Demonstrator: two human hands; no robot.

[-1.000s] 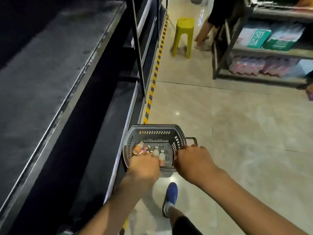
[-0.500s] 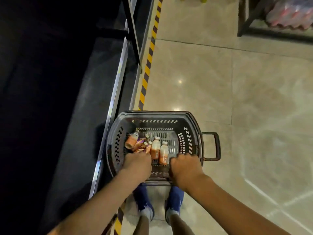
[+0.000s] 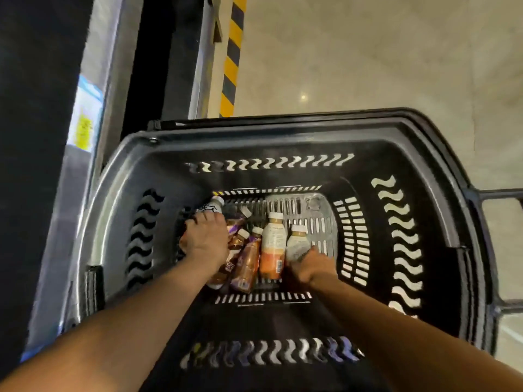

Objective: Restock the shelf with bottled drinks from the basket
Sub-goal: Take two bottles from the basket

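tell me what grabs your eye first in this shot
A dark shopping basket fills the frame, with drink bottles lying on its slotted bottom. Both arms reach in: the left hand on the leftmost bottles, the right hand at a pale bottle. Yellow-black hazard tape stripes the floor beyond.

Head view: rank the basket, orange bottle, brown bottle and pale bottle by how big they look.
1. basket: by far the largest.
2. orange bottle and brown bottle: they look about alike, so no ranking between them.
3. pale bottle: looks smallest, but the right hand covers its lower part, so this is unsure.
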